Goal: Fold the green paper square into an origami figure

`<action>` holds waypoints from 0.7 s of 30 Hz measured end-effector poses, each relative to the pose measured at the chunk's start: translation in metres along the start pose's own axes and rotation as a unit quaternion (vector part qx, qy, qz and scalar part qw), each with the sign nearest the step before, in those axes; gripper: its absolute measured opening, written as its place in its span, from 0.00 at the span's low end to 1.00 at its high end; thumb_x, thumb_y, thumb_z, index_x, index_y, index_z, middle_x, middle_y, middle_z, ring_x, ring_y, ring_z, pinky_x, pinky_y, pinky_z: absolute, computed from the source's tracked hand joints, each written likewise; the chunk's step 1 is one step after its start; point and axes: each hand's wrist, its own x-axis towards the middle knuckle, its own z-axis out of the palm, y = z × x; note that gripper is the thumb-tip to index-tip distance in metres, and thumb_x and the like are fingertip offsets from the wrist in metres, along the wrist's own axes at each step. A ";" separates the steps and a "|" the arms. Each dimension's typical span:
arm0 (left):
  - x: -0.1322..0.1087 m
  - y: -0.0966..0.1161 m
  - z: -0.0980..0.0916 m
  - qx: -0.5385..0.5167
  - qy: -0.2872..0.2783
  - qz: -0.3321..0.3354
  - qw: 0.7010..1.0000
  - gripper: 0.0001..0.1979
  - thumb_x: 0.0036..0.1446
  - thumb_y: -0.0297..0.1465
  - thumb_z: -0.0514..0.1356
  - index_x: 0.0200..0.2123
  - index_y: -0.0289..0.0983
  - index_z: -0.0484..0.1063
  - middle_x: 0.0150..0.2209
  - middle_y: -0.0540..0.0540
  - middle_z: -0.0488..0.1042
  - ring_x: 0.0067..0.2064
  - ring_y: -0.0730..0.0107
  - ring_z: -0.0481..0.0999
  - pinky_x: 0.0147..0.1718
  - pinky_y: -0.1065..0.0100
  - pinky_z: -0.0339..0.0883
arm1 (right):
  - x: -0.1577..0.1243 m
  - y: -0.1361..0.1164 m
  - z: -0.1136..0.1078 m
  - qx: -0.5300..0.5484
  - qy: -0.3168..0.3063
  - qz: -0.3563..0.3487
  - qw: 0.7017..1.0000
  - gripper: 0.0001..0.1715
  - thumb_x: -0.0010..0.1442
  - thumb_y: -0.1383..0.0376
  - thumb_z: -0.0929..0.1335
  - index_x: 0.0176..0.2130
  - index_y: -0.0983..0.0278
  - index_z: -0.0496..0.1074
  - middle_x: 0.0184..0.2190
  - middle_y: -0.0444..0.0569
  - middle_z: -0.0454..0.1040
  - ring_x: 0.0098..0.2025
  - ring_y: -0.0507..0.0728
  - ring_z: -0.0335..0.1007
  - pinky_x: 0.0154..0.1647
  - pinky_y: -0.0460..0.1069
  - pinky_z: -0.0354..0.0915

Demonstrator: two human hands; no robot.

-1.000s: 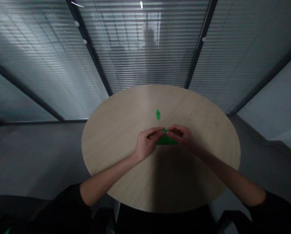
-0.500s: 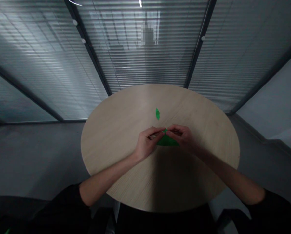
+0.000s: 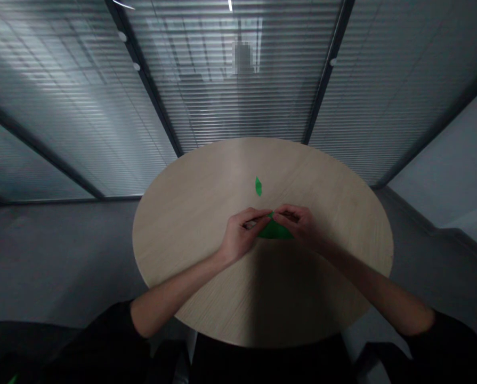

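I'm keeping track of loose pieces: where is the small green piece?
In the head view, the small green piece lies on the table, just beyond the left hand and left of the right hand.

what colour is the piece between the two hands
The piece is green, seen best in the head view.

We had the held piece [image 3: 276, 231] between our left hand [image 3: 238, 234] and right hand [image 3: 304, 226], over the counter [image 3: 182, 224]; a loose piece [image 3: 258, 186] lay farther, slightly left, with blinds [image 3: 246, 114] beyond the far edge.
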 end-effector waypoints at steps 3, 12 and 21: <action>0.000 0.000 0.000 0.003 0.000 0.003 1.000 0.09 0.63 0.33 0.66 0.44 0.39 0.85 0.39 0.42 0.85 0.38 0.64 0.81 0.32 0.67 0.69 | 0.000 0.000 0.000 0.007 0.001 0.000 1.000 0.16 0.60 0.52 0.74 0.34 0.62 0.78 0.28 0.45 0.76 0.29 0.52 0.70 0.29 0.47 0.65; 0.000 0.002 0.000 -0.011 0.010 -0.015 1.000 0.08 0.62 0.32 0.67 0.42 0.38 0.85 0.38 0.42 0.85 0.38 0.64 0.82 0.32 0.68 0.71 | -0.001 0.001 0.001 -0.004 0.003 0.004 1.000 0.16 0.60 0.52 0.73 0.33 0.62 0.78 0.28 0.46 0.75 0.29 0.53 0.69 0.29 0.47 0.64; 0.002 0.002 0.003 -0.084 0.009 -0.089 0.992 0.10 0.58 0.35 0.69 0.39 0.35 0.82 0.34 0.43 0.84 0.33 0.66 0.81 0.33 0.68 0.74 | -0.001 -0.003 0.003 -0.012 -0.003 -0.006 1.000 0.15 0.61 0.53 0.73 0.32 0.63 0.77 0.26 0.45 0.75 0.27 0.52 0.68 0.28 0.47 0.63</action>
